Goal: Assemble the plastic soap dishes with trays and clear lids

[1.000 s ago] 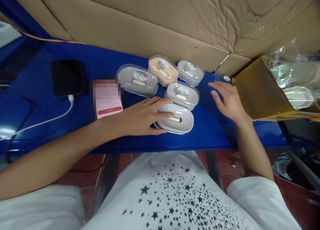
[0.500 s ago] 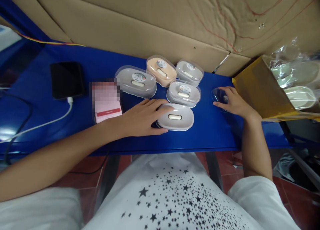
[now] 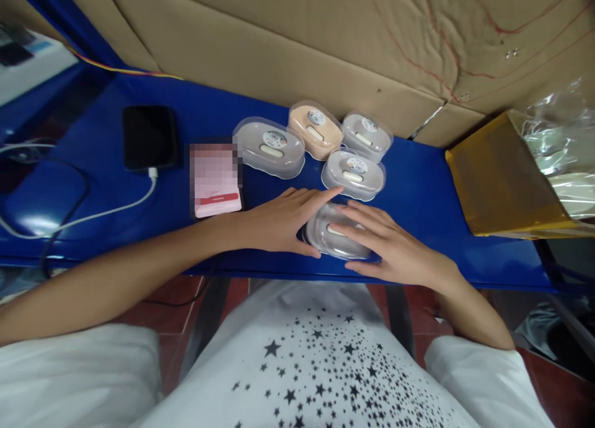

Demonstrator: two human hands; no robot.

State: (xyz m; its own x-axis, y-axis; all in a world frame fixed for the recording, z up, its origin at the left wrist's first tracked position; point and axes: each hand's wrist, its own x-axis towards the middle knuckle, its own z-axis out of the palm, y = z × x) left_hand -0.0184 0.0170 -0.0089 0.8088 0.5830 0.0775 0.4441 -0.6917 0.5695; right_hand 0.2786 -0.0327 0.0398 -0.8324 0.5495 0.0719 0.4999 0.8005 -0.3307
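Both my hands meet on an oval soap dish (image 3: 331, 237) near the table's front edge, now capped by a clear plastic lid. My left hand (image 3: 279, 220) grips its left side. My right hand (image 3: 390, 248) lies over the lid, fingers spread, hiding most of it. Behind them stand several lidded soap dishes: a grey one (image 3: 353, 175), a peach one (image 3: 315, 129), and two more grey ones (image 3: 268, 147) (image 3: 367, 135). Each has a round label.
The blue table (image 3: 418, 186) stands against a cardboard wall (image 3: 279, 50). A black phone (image 3: 149, 137) on a white cable (image 3: 102, 212) and a pixelated pink box (image 3: 216, 180) lie to the left. A yellow-brown board (image 3: 502, 186) and a plastic bag (image 3: 558, 149) sit to the right.
My right hand has carried the clear lid leftward from the table's right side and set it on the front soap dish. My left hand stays at that dish.
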